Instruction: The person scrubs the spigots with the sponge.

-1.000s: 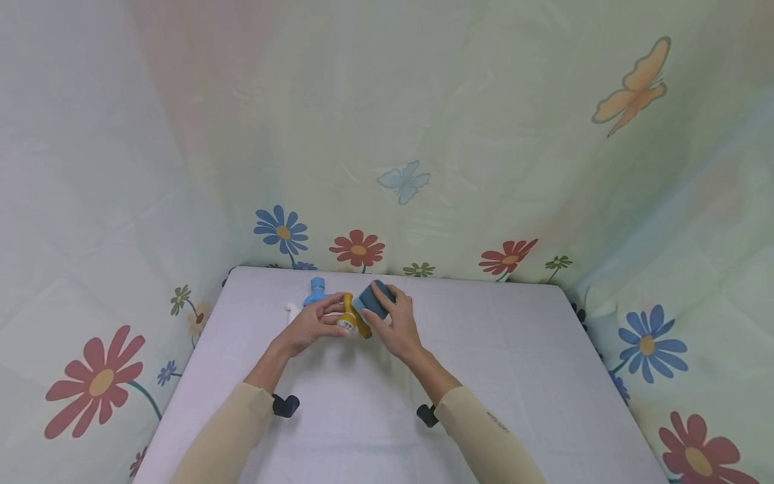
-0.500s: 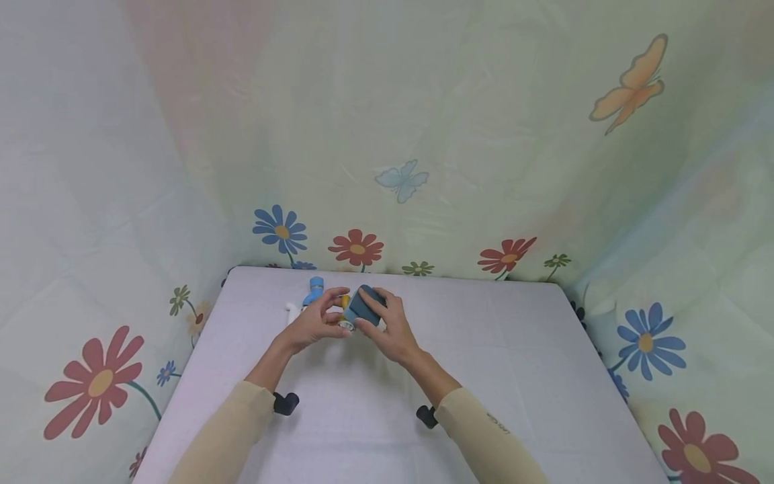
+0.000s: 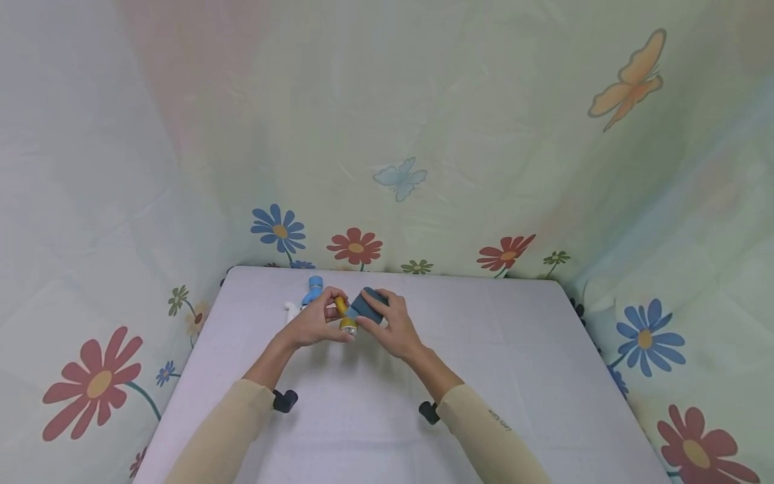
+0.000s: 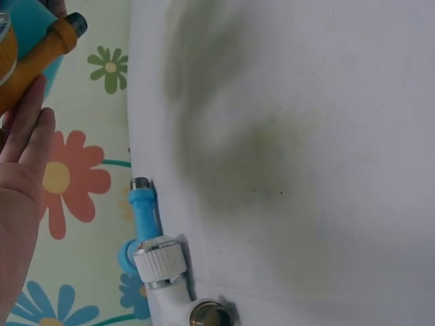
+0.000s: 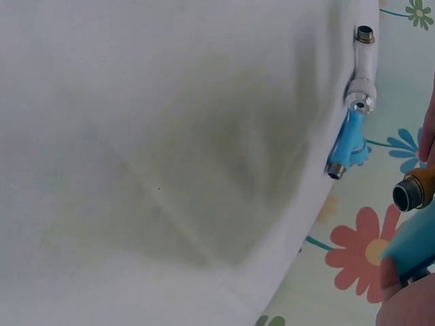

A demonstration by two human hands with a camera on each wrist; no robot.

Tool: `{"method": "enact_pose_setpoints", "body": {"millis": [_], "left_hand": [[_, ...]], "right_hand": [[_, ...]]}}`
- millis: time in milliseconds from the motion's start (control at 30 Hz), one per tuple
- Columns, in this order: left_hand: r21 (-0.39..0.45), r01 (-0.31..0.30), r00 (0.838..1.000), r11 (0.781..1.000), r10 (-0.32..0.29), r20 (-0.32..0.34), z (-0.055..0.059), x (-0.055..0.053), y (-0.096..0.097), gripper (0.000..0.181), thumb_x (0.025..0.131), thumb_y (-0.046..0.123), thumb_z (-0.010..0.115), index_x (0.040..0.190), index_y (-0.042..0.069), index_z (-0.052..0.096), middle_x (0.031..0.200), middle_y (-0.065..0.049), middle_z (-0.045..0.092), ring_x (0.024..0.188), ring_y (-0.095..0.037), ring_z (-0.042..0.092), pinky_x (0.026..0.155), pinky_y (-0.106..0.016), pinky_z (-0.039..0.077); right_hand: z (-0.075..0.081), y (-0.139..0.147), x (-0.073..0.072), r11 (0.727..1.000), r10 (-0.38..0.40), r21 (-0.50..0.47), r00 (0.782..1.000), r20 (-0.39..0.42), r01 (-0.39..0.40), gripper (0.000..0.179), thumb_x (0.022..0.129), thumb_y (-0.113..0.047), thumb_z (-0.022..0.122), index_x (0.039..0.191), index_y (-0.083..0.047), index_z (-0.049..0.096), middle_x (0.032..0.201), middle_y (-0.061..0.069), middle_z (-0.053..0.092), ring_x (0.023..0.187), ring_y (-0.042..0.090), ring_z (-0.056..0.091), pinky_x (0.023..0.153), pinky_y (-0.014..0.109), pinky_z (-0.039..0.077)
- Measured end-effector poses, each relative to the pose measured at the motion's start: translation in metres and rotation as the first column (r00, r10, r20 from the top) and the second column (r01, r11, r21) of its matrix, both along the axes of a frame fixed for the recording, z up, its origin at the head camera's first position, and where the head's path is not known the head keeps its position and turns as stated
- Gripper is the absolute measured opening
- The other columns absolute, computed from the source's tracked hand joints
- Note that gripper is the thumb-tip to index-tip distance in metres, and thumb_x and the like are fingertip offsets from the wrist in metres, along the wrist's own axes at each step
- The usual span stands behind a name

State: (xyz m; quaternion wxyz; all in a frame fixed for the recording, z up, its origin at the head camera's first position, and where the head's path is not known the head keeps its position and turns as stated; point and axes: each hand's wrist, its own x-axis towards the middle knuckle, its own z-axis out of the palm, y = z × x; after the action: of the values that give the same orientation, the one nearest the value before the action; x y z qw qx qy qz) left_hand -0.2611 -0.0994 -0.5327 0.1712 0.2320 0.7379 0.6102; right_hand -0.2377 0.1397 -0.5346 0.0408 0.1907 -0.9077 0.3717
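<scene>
My left hand (image 3: 311, 327) grips a yellow-orange water tap (image 3: 349, 325), which has a threaded metal end visible in both wrist views. In my right hand (image 3: 396, 328) is a blue sponge (image 3: 370, 306), dark on one face and lighter on the other. The sponge (image 5: 413, 238) overlaps the tap's body in the head view; whether they touch is hard to tell. Part of the tap is hidden behind fingers and sponge. Beyond the left hand, a light-blue tap (image 4: 144, 214) lies on the table beside a white tap (image 5: 366, 61).
A white cloth covers the table (image 3: 484, 376). Its far edge runs just behind the taps, and a curtain (image 3: 338, 134) printed with flowers and butterflies hangs around it. Black wrist mounts (image 3: 285, 401) show below both hands.
The sponge has moved left onto the yellow-orange tap, and its angle has shifted. The tap has turned a little in the left hand. The blue and white taps stay put.
</scene>
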Motion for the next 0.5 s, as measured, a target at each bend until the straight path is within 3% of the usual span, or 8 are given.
{"method": "enact_pose_setpoints", "body": {"millis": [133,300,500], "left_hand": [[-0.001,-0.011,1.000,1.000,0.011,-0.026,0.0003,0.0014,0.0001,0.077,0.079,0.012,0.092,0.134,0.011,0.039,0.130,-0.013,0.049,0.138,-0.035,0.057,0.117,-0.058,0.041],[-0.070,-0.025,0.994,0.997,0.018,-0.111,0.0016,0.0033,0.0028,0.078,0.079,0.009,0.091,0.135,0.005,0.036,0.129,-0.013,0.049,0.134,-0.035,0.059,0.119,-0.056,0.040],[-0.168,-0.057,0.982,0.984,0.025,-0.188,0.0019,0.0026,0.0041,0.096,0.075,0.024,0.095,0.152,0.015,0.038,0.126,-0.006,0.056,0.134,-0.032,0.060,0.116,-0.051,0.047]], "right_hand": [[0.0000,0.0013,-0.0020,0.998,-0.042,0.039,0.999,-0.008,0.043,0.067,0.098,-0.059,0.062,0.156,-0.029,0.049,0.160,0.017,0.040,0.137,0.037,0.040,0.100,0.054,0.052],[0.0003,0.0022,-0.0048,0.985,-0.130,0.117,0.991,-0.015,0.131,0.070,0.096,-0.065,0.060,0.155,-0.030,0.050,0.158,0.019,0.042,0.136,0.039,0.041,0.102,0.057,0.051],[-0.0015,0.0038,-0.0059,0.972,-0.178,0.152,0.984,-0.006,0.177,0.070,0.095,-0.066,0.061,0.155,-0.030,0.051,0.158,0.020,0.041,0.137,0.040,0.039,0.105,0.059,0.050]]}}
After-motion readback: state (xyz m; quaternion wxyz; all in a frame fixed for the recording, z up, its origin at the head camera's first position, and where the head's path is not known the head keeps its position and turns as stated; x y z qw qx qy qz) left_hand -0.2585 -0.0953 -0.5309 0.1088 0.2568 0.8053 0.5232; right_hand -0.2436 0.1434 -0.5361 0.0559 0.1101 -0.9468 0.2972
